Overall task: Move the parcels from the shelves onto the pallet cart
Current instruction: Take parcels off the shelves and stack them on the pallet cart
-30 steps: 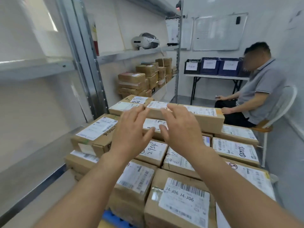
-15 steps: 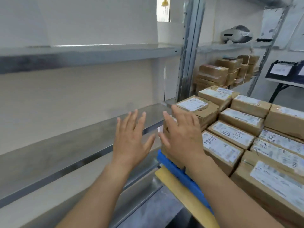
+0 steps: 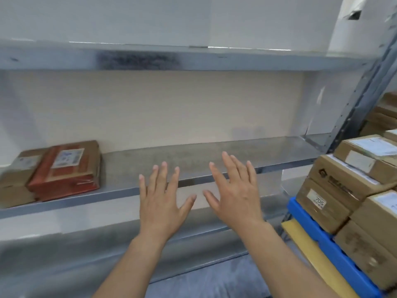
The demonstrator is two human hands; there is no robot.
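Grey steel shelving (image 3: 214, 155) fills most of the frame against a pale wall, with one shelf board across the middle and another above it.

At the right edge stands the pallet cart (image 3: 326, 239), a blue deck already carrying stacked cartons (image 3: 335, 183) several layers high. A yellow sheet (image 3: 311, 254) lies under the deck.

Two items to be moved are on the middle shelf at the left of the frame: a red-taped parcel (image 3: 66, 171), lying flat and slightly askew, and a plain brown parcel (image 3: 19, 168) touching its left side.

The left hand (image 3: 163, 203) and right hand (image 3: 236, 194) hover at frame centre in front of the shelf edge. Both have fingers spread, palms down, and hold nothing. They are well apart from both parcels.

Assessment: the red-taped parcel appears to be a stiff, shallow carton, probably light enough for one lift. The glossy tape may be slippery. A two-handed hold on its opposite short sides, with fingers under the front edge, looks soundest.

Writing: a white label (image 3: 318, 202) on a lower carton reads "705". A printed logo is visible on the carton above it, but its text is illegible. The address label on the red-taped parcel is too blurred to read.
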